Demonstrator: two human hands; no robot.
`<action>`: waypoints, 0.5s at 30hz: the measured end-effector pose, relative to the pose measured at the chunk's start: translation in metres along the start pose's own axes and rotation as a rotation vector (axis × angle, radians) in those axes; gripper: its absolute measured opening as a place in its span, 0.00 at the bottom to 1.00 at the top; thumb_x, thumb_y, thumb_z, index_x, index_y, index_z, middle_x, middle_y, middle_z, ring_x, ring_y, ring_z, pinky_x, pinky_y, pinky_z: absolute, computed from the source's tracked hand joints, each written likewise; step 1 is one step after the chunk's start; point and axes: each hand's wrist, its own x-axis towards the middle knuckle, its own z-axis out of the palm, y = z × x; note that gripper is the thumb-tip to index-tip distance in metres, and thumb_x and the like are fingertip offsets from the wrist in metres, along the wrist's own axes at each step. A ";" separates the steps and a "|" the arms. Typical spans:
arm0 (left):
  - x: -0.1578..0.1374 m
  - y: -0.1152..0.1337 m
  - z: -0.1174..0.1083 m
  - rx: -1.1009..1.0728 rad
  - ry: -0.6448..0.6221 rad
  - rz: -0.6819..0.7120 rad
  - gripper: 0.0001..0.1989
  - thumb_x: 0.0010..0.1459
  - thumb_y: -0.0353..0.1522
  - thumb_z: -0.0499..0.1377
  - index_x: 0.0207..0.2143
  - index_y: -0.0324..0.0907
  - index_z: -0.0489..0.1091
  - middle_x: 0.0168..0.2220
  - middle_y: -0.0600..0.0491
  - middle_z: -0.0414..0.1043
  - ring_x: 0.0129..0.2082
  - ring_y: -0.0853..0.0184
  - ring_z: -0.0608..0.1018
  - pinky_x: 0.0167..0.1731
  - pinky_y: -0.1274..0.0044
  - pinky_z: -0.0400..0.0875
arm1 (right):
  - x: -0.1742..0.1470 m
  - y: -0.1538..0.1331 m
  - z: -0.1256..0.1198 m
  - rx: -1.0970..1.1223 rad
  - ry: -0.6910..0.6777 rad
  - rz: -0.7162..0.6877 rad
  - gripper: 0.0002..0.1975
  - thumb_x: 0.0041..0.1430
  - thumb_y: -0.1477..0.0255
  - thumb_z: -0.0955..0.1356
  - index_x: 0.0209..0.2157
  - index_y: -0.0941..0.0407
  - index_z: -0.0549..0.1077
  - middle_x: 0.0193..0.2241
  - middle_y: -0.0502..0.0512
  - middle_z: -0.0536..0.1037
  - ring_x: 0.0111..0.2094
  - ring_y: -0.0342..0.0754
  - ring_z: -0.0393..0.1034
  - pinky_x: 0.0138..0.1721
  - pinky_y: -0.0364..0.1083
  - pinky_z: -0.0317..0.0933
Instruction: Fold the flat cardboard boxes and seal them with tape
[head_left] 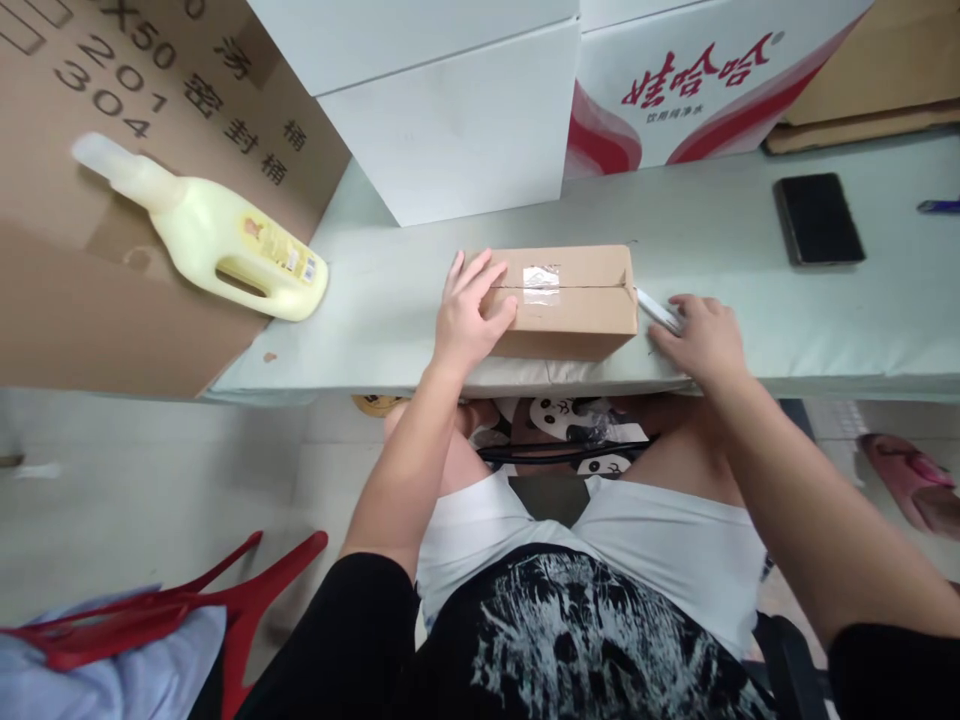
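A small brown cardboard box (pixel 570 310) lies on the cloth-covered table, with clear tape (pixel 541 284) across its top seam. My left hand (pixel 471 312) grips the box's left end, fingers over the far side and top and thumb on the near top. Beyond the right end, my right hand (pixel 703 335) rests low at the table, its thumb and fingers closed on a slim white utility knife (pixel 658 311). The knife points at the box's right end. Whether its blade is out I cannot tell.
A yellow bottle (pixel 225 240) stands at left by a large printed carton (pixel 150 290). White boxes (pixel 457 130) and a red-and-white carton (pixel 675 100) line the back. A black phone (pixel 819 220) and a blue pen (pixel 937 207) lie right. The table's pale green cloth (pixel 885 330) ends near my knees.
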 end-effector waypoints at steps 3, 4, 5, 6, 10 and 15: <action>0.000 0.000 0.000 0.009 -0.002 -0.004 0.23 0.63 0.43 0.61 0.58 0.48 0.73 0.68 0.51 0.67 0.73 0.48 0.59 0.72 0.52 0.55 | -0.001 -0.001 0.004 -0.045 0.016 -0.033 0.17 0.56 0.62 0.66 0.43 0.55 0.76 0.49 0.68 0.74 0.53 0.65 0.66 0.56 0.64 0.60; -0.001 0.001 0.000 0.008 -0.003 -0.004 0.23 0.63 0.43 0.61 0.58 0.48 0.72 0.68 0.51 0.67 0.73 0.48 0.58 0.72 0.52 0.54 | -0.001 -0.002 0.003 0.006 0.034 -0.015 0.15 0.56 0.62 0.65 0.41 0.55 0.76 0.46 0.67 0.75 0.51 0.64 0.67 0.55 0.62 0.61; -0.002 0.001 0.000 0.005 -0.002 -0.004 0.23 0.63 0.44 0.60 0.58 0.49 0.72 0.68 0.51 0.67 0.73 0.49 0.58 0.72 0.52 0.54 | -0.001 -0.003 0.000 0.079 0.050 0.021 0.14 0.56 0.62 0.65 0.39 0.55 0.75 0.40 0.65 0.76 0.47 0.62 0.69 0.52 0.61 0.63; -0.002 0.001 0.000 0.001 -0.001 -0.004 0.23 0.63 0.44 0.60 0.59 0.49 0.72 0.68 0.51 0.67 0.74 0.49 0.58 0.72 0.52 0.54 | -0.001 -0.005 -0.005 0.155 0.063 0.066 0.13 0.56 0.62 0.65 0.38 0.54 0.75 0.35 0.61 0.76 0.41 0.59 0.69 0.48 0.59 0.64; -0.004 0.004 0.000 -0.019 0.016 -0.007 0.25 0.64 0.49 0.59 0.58 0.48 0.73 0.68 0.49 0.67 0.73 0.47 0.58 0.71 0.51 0.55 | 0.000 -0.021 -0.035 0.559 0.264 0.159 0.12 0.54 0.61 0.66 0.39 0.49 0.71 0.22 0.48 0.66 0.21 0.47 0.60 0.26 0.50 0.58; -0.003 0.005 0.001 -0.071 0.037 -0.010 0.29 0.66 0.56 0.51 0.56 0.48 0.74 0.67 0.49 0.69 0.73 0.48 0.59 0.71 0.51 0.54 | -0.012 -0.070 -0.078 0.856 0.341 -0.058 0.04 0.51 0.66 0.68 0.29 0.51 0.72 0.14 0.44 0.58 0.15 0.43 0.50 0.19 0.47 0.46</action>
